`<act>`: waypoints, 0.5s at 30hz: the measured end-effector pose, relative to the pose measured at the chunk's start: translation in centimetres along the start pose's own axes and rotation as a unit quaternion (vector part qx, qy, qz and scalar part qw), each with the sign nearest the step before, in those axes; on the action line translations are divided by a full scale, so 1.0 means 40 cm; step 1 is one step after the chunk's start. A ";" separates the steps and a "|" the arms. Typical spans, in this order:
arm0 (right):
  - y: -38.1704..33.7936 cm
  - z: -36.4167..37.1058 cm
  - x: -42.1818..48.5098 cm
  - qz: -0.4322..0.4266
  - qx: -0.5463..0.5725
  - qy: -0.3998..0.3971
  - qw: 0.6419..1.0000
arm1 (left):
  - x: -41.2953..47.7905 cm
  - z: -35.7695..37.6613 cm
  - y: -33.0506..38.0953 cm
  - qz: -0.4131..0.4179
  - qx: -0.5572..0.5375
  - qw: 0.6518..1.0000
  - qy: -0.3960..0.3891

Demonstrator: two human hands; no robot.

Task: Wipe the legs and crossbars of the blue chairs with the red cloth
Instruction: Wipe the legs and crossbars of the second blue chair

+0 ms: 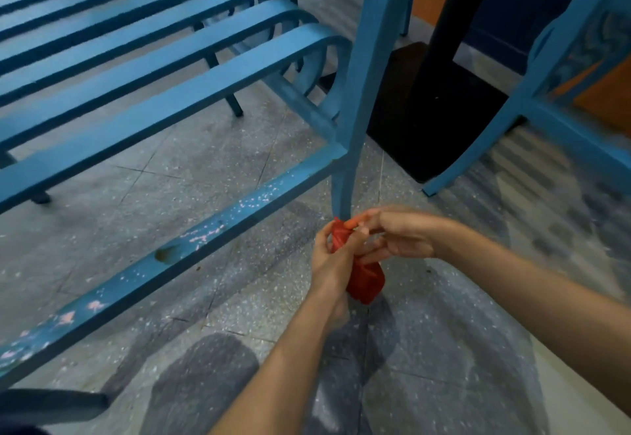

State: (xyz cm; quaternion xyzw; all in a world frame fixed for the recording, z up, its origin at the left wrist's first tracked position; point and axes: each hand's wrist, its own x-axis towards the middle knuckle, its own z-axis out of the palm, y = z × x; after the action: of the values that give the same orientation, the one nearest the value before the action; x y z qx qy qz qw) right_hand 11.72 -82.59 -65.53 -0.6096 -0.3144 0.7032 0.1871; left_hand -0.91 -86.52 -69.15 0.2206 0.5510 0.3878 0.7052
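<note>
We see two bare arms come up from the bottom of the view, toward 12 o'clock. The left arm starts near 6 o'clock and goes up to the left hand [329, 258] in the middle. This hand is closed in a fist, with its fingers curled tight around the red cloth [363, 279], and its thumb side points up to 12 o'clock. The right arm comes in from about 4 o'clock and reaches toward 10 o'clock. The right hand [397, 234] sits just beside the left one, touching it. Its fingers are bent and pinch the top of the cloth. Both wrists look straight.
</note>
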 end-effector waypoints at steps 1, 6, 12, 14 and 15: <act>0.006 0.003 0.012 -0.002 -0.025 0.022 0.999 | 0.012 -0.004 -0.009 -0.010 -0.015 1.000 0.017; 0.013 0.002 0.071 -0.091 -0.209 0.186 0.956 | 0.116 -0.037 -0.047 -0.025 -0.046 0.996 0.077; 0.015 -0.007 0.135 -0.205 -0.303 0.195 0.910 | 0.273 -0.059 -0.072 -0.047 -0.038 0.988 0.145; 0.033 0.005 0.155 -0.231 -0.287 0.182 0.912 | 0.302 -0.049 -0.090 -0.061 -0.060 0.987 0.135; 0.043 0.007 0.164 -0.247 -0.273 0.180 0.912 | 0.315 -0.041 -0.099 -0.063 -0.076 0.988 0.120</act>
State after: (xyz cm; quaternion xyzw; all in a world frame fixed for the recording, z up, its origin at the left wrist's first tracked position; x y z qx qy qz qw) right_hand 10.43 -79.68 -71.52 -0.6560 -0.5957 0.3999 0.2344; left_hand -0.08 -79.14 -80.19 0.0829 0.6137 0.4070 0.6715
